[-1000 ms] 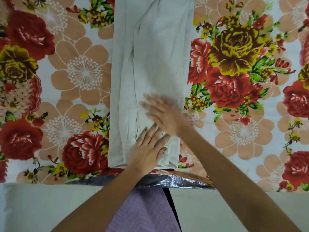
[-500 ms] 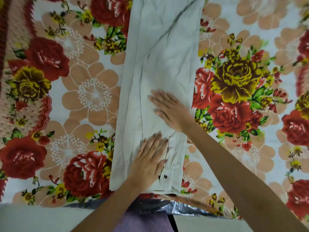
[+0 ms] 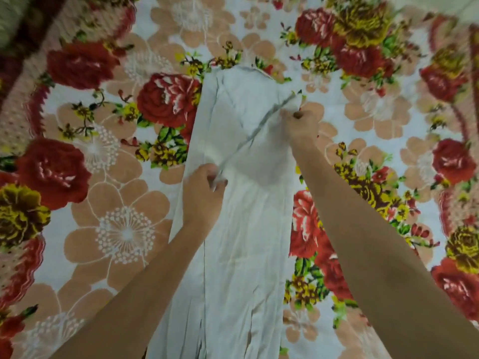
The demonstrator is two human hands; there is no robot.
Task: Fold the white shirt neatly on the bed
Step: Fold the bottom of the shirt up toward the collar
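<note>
Two hands at work on 1 garment. My left hand (image 3: 203,194) is closed around the near end of a raised fold edge of the white shirt (image 3: 243,244), at the strip's left side; my right hand (image 3: 302,123) is clenched on the far end of that same edge, at the strip's right side and further up the bed. The edge (image 3: 255,134) runs taut and diagonal between the 2 grips, which I judge is why they sit so far apart: tension along the line keeps the flap flat and stops the cloth sagging in the middle.

The shirt lies on the floral bedsheet (image 3: 121,229) as 1 long narrow strip, sides already turned in, running from the bottom of the view up to a far end near the middle of the bed. The strip's near end (where slits or plackets show between layers) is partly cut off by the frame. The far portion beyond my hands looks lifted, with a soft shadow on the cloth beneath it, though motion blur makes the exact layering hard to read.

Step in hand, by my judgement: carrying the far end back toward me for the crosswise fold. Task roughly past its midpoint. Risk: a skewed flap, because the held edge lies slantwise, not square to the strip.
</note>
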